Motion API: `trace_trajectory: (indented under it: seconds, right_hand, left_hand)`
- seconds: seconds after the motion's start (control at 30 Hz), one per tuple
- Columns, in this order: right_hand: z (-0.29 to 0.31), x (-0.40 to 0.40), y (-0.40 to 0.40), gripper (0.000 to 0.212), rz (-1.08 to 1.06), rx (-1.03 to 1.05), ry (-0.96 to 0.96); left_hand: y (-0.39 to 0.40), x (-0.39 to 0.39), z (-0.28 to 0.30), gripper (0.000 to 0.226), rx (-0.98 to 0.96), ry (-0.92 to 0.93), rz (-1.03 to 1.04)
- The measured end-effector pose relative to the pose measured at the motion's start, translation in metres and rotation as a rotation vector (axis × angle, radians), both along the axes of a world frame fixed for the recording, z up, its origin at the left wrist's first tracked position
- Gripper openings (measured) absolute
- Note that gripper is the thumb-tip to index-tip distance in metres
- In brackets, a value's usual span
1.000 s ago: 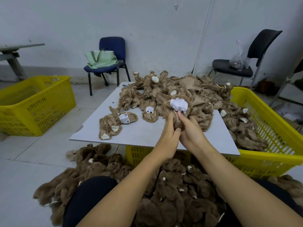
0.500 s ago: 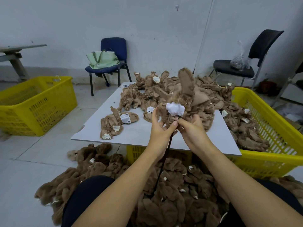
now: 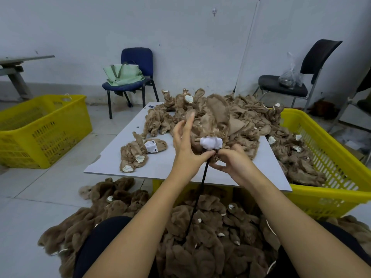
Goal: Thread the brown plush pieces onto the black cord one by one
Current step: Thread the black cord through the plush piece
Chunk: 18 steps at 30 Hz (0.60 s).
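Note:
A brown plush piece [image 3: 217, 117] with a white muzzle [image 3: 210, 142] is held up over the grey board [image 3: 160, 169]. My left hand [image 3: 186, 149] pinches the piece at its lower edge with the thumb, its other fingers raised and straight. My right hand [image 3: 230, 163] pinches the top end of the black cord [image 3: 197, 199] just under the white muzzle. The cord hangs down into a heap of darker threaded plush pieces [image 3: 200, 237] on my lap and the floor. A pile of loose brown pieces [image 3: 241, 117] covers the board's far part.
A yellow crate [image 3: 331, 157] under the board on the right holds more plush pieces. Another yellow crate [image 3: 40, 129] stands on the floor at the left. Two small pieces [image 3: 138, 155] lie near the board's left edge. A blue chair [image 3: 136, 81] and a black chair [image 3: 291, 83] stand by the wall.
The plush piece has been lifted higher off the pile, and the black cord has come into view under its muzzle. My left fingers have spread upward.

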State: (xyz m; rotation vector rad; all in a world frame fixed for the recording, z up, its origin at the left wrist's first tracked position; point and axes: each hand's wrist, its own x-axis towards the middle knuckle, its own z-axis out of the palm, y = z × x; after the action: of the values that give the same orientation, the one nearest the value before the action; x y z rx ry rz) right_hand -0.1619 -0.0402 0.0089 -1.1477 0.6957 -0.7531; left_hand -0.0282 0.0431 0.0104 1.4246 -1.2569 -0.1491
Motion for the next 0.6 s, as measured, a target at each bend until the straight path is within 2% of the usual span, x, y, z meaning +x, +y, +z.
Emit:
trace_trajectory:
  seconds: [0.1,0.23,0.33,0.4,0.47,0.53,0.6]
  right_hand:
    - [0.000,0.001,0.003,0.028,0.027,0.024,0.014]
    - [0.000,0.001,0.005,0.027,0.077,-0.011,0.001]
    - [0.003,0.002,0.006,0.026,0.006,0.011,0.002]
    - [0.004,0.003,0.005,0.038,-0.076,-0.059,0.053]
    - [0.005,0.000,0.005,0.055,-0.262,-0.219,0.041]
    - [0.006,-0.006,0.005,0.063,-0.379,-0.538,0.038]
    - [0.010,-0.010,0.006,0.069,-0.373,-0.884,0.112]
  left_hand:
    - [0.001,0.007,0.003,0.086,0.064,-0.016,-0.132]
    - [0.000,0.013,0.006,0.069,0.105,-0.049,-0.098]
    - [0.000,0.011,0.006,0.065,0.108,0.003,-0.089]
    - [0.000,0.009,0.005,0.048,0.097,0.005,-0.066]
    - [0.000,0.008,0.006,0.031,0.071,-0.010,-0.055]
    - [0.000,0.009,0.007,0.028,0.061,-0.023,-0.055]
    - [0.000,0.008,0.007,0.030,0.060,-0.049,-0.065]
